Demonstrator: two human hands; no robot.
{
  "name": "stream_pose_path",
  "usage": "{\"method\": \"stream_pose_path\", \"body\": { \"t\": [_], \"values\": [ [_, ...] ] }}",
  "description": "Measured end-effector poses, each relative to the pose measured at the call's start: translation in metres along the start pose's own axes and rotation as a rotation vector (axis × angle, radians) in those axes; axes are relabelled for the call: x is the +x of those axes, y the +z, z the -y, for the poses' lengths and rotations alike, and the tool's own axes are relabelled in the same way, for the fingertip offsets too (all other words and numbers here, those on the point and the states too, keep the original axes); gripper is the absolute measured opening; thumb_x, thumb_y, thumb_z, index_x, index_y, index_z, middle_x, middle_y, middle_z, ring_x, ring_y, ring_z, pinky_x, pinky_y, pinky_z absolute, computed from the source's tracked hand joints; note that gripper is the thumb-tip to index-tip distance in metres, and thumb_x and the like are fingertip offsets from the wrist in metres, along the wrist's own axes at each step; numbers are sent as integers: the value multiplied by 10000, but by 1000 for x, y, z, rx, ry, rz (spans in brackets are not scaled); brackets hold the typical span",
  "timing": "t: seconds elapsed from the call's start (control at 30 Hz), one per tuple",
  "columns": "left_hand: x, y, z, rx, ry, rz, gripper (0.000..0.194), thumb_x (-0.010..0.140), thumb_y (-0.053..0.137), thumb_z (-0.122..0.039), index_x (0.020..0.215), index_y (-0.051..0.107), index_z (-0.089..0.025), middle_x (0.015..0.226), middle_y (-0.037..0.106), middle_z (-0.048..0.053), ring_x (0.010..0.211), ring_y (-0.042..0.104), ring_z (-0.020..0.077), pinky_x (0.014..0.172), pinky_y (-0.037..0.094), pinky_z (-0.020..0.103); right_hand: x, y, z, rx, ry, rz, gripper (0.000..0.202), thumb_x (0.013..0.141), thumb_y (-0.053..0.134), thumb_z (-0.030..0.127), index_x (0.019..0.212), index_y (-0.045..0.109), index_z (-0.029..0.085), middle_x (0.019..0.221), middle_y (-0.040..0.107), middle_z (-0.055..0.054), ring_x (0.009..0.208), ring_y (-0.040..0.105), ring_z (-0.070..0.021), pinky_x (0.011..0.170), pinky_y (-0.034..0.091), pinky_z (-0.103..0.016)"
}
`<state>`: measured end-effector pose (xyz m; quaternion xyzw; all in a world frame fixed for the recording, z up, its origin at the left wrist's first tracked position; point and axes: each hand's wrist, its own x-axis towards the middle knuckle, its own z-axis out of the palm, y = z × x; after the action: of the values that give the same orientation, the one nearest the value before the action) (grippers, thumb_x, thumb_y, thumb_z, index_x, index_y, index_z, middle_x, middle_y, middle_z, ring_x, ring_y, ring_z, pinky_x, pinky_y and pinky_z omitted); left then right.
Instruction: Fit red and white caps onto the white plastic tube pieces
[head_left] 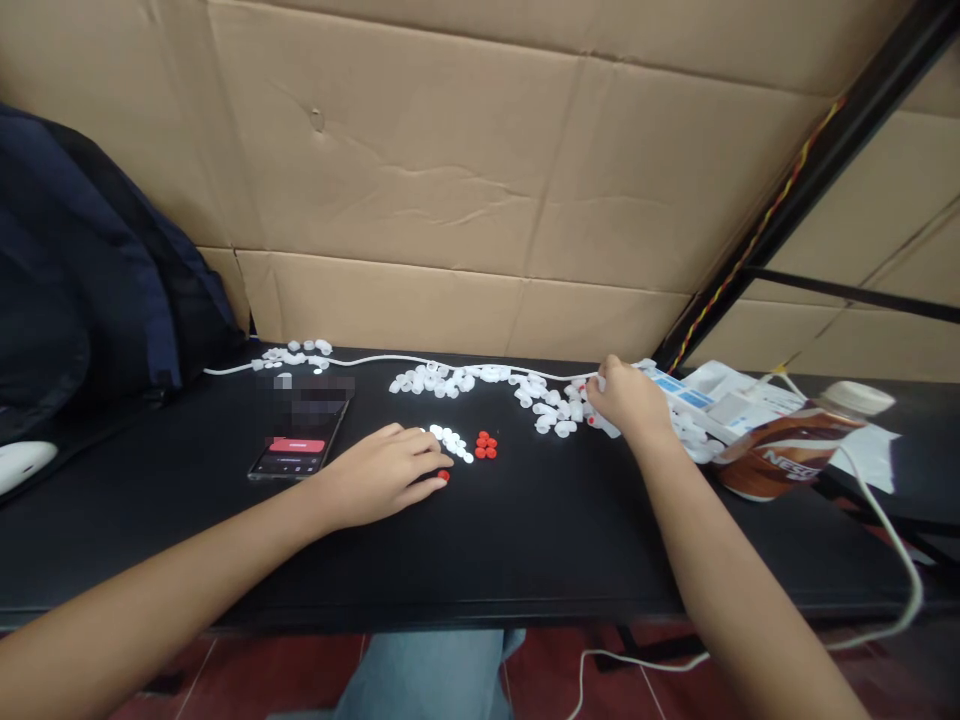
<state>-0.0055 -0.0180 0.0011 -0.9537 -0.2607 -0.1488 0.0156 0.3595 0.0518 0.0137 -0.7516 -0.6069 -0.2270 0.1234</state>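
Both hands reach over the black table (555, 540), palms down. At the far left, a white rounded object (26, 465) lies near a dark backpack (112, 250). The phone (300, 430) lies flat, its long axis running from near left to far right, with small white pieces (296, 357) beyond it. Just right of it, the left hand (382, 472) has its fingers loosely spread and pointing right; the thumb tip touches or nearly touches a single red cap (443, 477). That cap looks round, so no long axis can be told. White caps (450, 441) form a band slanting from far left to near right, and beside them sit clustered red caps (486, 445). White curved plastic pieces (551, 405) spread behind these, pointing various ways. The right hand (631, 400), fingers bent and pointing away, is at the right part of this pile; whether it pinches a piece cannot be told. Farther right are papers (731, 395) and a brown-labelled bottle (787, 450), its white lid toward the upper right.
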Motion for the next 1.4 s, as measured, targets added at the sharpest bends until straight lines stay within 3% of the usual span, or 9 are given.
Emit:
{"method": "stream_pose_path", "body": {
  "t": [0.13,0.23,0.4,0.6,0.73,0.93,1.13,1.27,1.4],
  "values": [
    [0,1,1,1,3,3,253,1005,429,-319,1128,632,-231,1076,642,17,973,604,164,853,378,302,1,4,-4,-14,67,83,215,829,474,243,914,620,110,852,676,-182,741,635,-268,578,345,-320],
    [1,-1,0,-30,22,-4,212,988,467,-296,1080,640,-216,1039,648,13,949,610,159,842,375,299,-2,0,2,-45,-10,-6,211,842,470,266,887,622,126,905,676,-161,751,637,-262,593,346,-321],
    [2,-4,-3,-88,106,-2,169,971,491,-266,1030,635,-201,967,665,14,955,612,163,842,372,296,-9,-12,23,39,-223,-167,196,870,458,279,831,605,156,857,660,-100,762,629,-235,633,364,-319],
    [1,-5,-7,-106,114,10,204,960,512,-317,1089,623,-206,1003,669,19,983,607,170,884,376,306,-21,-17,57,390,-654,-2,131,873,479,237,861,600,188,848,636,-52,767,601,-184,703,412,-296],
    [4,-4,5,3,-11,-48,228,989,434,-270,1087,629,-202,1034,661,31,962,607,173,860,395,318,-31,-18,78,498,-784,44,97,861,499,203,833,591,197,828,615,-33,761,577,-167,723,416,-295],
    [21,2,53,298,-228,-101,245,964,424,-187,1091,630,-149,1043,639,86,983,590,235,815,417,355,-34,-18,83,572,-794,56,83,849,509,185,831,588,200,807,599,-22,744,560,-157,717,417,-295],
    [43,8,86,301,-250,-116,196,954,461,-216,1047,623,-157,1030,624,88,983,579,241,855,408,370,-33,-16,81,592,-769,50,83,841,516,182,819,595,197,786,589,-16,718,549,-149,696,412,-286],
    [50,9,89,249,-253,-122,169,944,465,-210,978,618,-149,1013,617,87,976,575,236,863,403,378,-35,-18,83,612,-777,54,80,842,520,185,816,595,195,777,585,-13,718,539,-143,701,406,-282],
    [43,-6,69,150,-196,-95,133,936,482,-227,925,599,-164,953,613,37,914,582,176,836,416,323,-35,-20,83,622,-786,62,95,850,505,191,809,591,194,772,585,-15,721,535,-145,707,399,-286]
  ]
}}
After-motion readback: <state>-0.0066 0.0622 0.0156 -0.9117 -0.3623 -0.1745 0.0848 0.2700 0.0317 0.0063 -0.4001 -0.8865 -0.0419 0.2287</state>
